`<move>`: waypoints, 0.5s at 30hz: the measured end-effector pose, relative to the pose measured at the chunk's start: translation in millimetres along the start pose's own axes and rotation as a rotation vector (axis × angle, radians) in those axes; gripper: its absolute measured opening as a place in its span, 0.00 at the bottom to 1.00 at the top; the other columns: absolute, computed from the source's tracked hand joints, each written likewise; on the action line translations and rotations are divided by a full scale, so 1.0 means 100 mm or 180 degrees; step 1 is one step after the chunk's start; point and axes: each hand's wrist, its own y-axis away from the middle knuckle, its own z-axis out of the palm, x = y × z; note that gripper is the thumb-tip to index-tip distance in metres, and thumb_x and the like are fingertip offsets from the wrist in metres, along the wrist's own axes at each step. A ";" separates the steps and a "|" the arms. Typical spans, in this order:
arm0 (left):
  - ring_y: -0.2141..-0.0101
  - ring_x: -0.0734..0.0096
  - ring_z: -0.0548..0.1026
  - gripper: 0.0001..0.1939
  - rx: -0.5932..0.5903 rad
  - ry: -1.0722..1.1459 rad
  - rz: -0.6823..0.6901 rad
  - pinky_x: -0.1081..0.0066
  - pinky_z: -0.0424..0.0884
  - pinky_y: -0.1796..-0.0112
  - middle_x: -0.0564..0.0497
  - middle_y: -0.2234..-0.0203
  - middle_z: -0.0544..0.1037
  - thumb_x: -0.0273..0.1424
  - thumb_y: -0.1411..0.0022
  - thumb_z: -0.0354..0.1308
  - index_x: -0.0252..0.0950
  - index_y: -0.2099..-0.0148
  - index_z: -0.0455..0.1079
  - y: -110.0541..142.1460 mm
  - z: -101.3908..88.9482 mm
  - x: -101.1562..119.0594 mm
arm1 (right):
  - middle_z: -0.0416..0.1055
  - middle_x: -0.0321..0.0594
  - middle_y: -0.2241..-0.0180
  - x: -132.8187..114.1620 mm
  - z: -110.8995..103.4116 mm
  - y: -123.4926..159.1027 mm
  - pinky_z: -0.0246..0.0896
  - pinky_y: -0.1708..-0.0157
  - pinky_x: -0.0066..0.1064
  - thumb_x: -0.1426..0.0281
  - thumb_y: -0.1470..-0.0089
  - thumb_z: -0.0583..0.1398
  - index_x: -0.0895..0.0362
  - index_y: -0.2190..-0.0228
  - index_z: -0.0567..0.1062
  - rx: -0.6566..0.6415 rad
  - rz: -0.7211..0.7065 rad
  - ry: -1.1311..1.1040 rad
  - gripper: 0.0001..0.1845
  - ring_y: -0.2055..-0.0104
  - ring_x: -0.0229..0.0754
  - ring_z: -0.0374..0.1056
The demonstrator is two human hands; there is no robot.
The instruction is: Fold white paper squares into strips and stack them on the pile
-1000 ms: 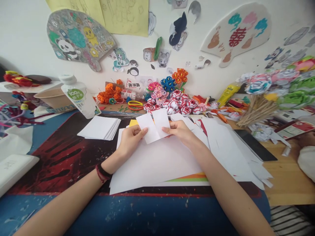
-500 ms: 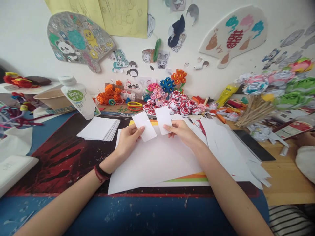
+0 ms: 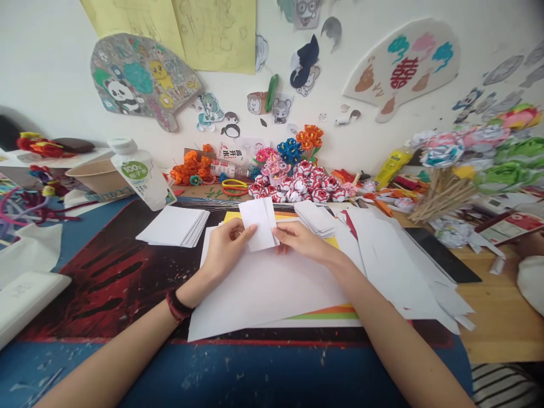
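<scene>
Blank white papers (image 3: pixel 256 226) between both hands (image 3: pixel 232 241)

On the left, a white bottle (image 3: pixel 147 184) bore "100%" on its green label. At the far middle, a white label (image 3: pixel 232 152) read "喝开水". Far right, a fan-shaped board (image 3: pixel 425 59) showed a red "囍".

passage: over blue table (image 3: pixel 272 377), near edge | obstacles: bottle (image 3: pixel 142 175) left, paper flowers (image 3: pixel 306 184) rear, probably bouquet (image 3: pixel 446 190) right

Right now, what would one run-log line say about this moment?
left hand: pinching white paper pieces | right hand: pinching their other side | below: large white sheet | left side: paper stack
</scene>
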 end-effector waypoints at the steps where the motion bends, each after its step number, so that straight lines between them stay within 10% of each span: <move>1: 0.78 0.74 0.64 0.17 0.0022 -0.0128 0.0022 0.74 0.57 0.77 0.54 0.79 0.70 0.44 0.42 0.58 0.34 0.69 0.71 0.00 0.00 0.01 | 0.66 0.36 0.75 -0.01 0.01 0.00 0.60 0.72 0.28 0.52 0.40 0.52 0.59 0.72 0.69 0.0012 -0.0012 0.0127 0.24 0.73 0.37 0.65; 10: 0.78 0.76 0.57 0.18 0.0136 -0.0407 0.0279 0.74 0.52 0.76 0.58 0.82 0.60 0.42 0.42 0.59 0.35 0.75 0.63 0.04 -0.01 0.09 | 0.54 0.31 0.80 -0.03 0.03 -0.01 0.45 0.75 0.27 0.53 0.40 0.53 0.58 0.81 0.61 0.0358 -0.0257 0.0969 0.25 0.76 0.34 0.53; 15: 0.78 0.76 0.57 0.18 0.0157 -0.0310 0.0280 0.73 0.52 0.75 0.58 0.82 0.60 0.44 0.43 0.59 0.36 0.75 0.64 0.05 -0.01 0.08 | 0.65 0.35 0.77 -0.06 0.07 -0.01 0.54 0.72 0.28 0.54 0.44 0.58 0.58 0.75 0.70 0.0627 -0.0168 0.0683 0.20 0.74 0.37 0.61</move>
